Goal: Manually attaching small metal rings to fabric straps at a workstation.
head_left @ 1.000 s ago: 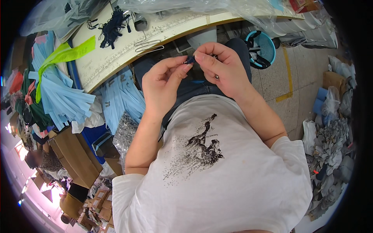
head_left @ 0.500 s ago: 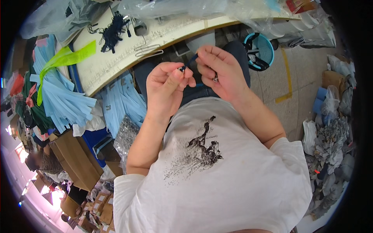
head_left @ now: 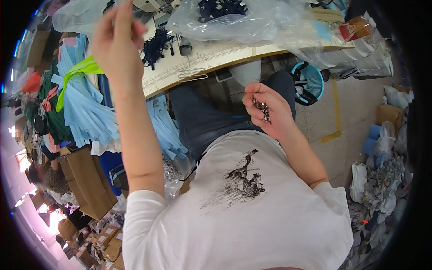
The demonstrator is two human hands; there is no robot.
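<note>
My left hand point(head_left: 118, 49) is raised over the left part of the white table point(head_left: 168, 78), smeared by motion, so I cannot make out whether it holds anything. A tangled bundle of navy cords point(head_left: 156, 47) lies on the table just to its right. Lower down, above my right thigh, my right hand point(head_left: 274, 110) is closed around several small shiny metal pieces point(head_left: 261, 110), which show between the curled fingers and the palm. Their exact kind is too small to tell. More navy cords point(head_left: 220, 9) with pale bits lie by the clear plastic bag point(head_left: 234, 29) at the back.
Light blue fabric strips point(head_left: 85, 108) with a neon-yellow band point(head_left: 83, 72) hang at the table's left end. A bent metal wire point(head_left: 193, 74) rests at the table's front edge. A blue basket point(head_left: 315, 81) stands on the floor at right. Cardboard boxes point(head_left: 85, 180) stand at left.
My hands have parted: the left has swung up and left over the table, while the right has dropped lower. The small dark blue item between them no longer shows. The view has shifted too.
</note>
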